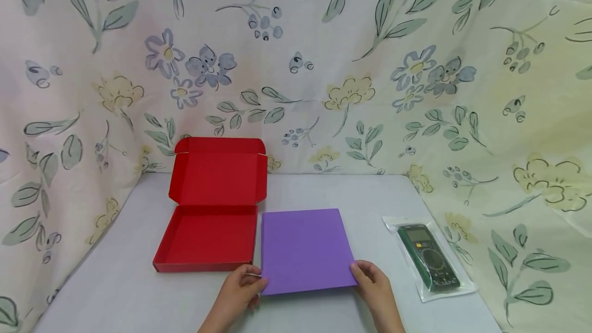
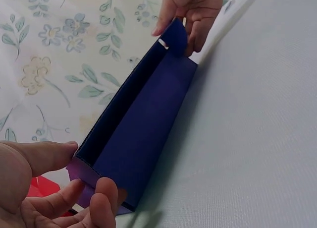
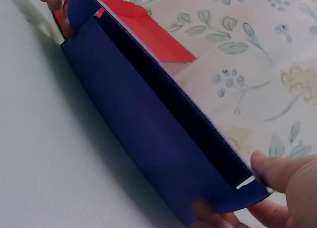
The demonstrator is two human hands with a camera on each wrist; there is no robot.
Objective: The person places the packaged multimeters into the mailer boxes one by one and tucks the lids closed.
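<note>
A purple cardboard box (image 1: 305,251) sits at the middle of the table with its lid over it. Along its near side, a dark gap (image 3: 163,84) shows between the lid edge and the front wall in both wrist views. My left hand (image 1: 240,287) pinches the near left corner, thumb at the lid edge and fingers by the side flap. At the near right corner, my right hand (image 1: 373,288) grips the lid with its thumb on top and fingers beneath. The inside of the purple box is too dark to make out.
To the left stands a red cardboard box (image 1: 210,238), its lid raised at the back. A green and black multimeter (image 1: 429,257) in a clear plastic bag lies on the right of the white table (image 1: 115,292). Flowered cloth (image 1: 296,66) hangs behind and at both sides.
</note>
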